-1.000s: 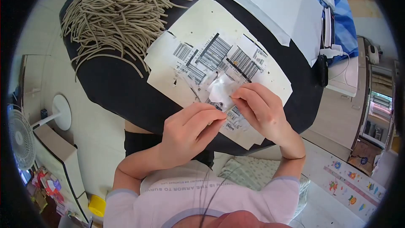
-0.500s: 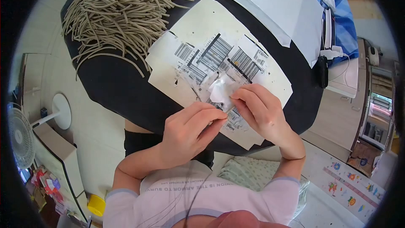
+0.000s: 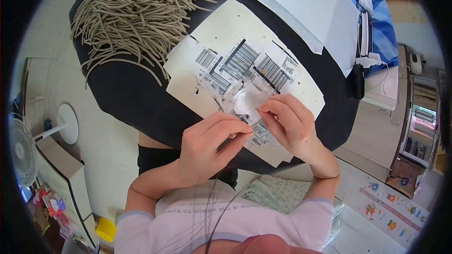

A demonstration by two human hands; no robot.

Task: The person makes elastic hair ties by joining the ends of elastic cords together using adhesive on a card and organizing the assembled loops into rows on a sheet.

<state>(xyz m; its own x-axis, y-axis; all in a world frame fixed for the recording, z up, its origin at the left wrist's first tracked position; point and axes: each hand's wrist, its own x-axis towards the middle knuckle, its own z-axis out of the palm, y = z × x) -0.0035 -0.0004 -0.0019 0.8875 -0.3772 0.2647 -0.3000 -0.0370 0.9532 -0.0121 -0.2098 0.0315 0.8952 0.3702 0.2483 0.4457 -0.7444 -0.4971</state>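
Observation:
My left hand [image 3: 209, 138] is closed in a pinch over the lower part of a cream card sheet [image 3: 226, 23] with printed barcode labels. Just up and to the right, my right hand [image 3: 292, 124] pinches too, its fingertips at the right edge of a small crumpled white scrap [image 3: 247, 99]. A short, thin, pale bit shows between the two sets of fingertips, too small to name. The fingers hide what each hand holds. The sheet lies tilted on a black tabletop [image 3: 136, 106], with dark smudges and specks on it.
A heap of thin beige cords [image 3: 136, 14] covers the table's far left. White plastic sheets [image 3: 308, 7] lie at the far right, near a white plug with a cable [image 3: 369, 60]. A white fan [image 3: 23, 150] stands at left, and a green patterned cushion [image 3: 273, 188] lies below the table.
Both hands stay nearly in place, still pinched close together over the sheet. The whole view has shifted very slightly.

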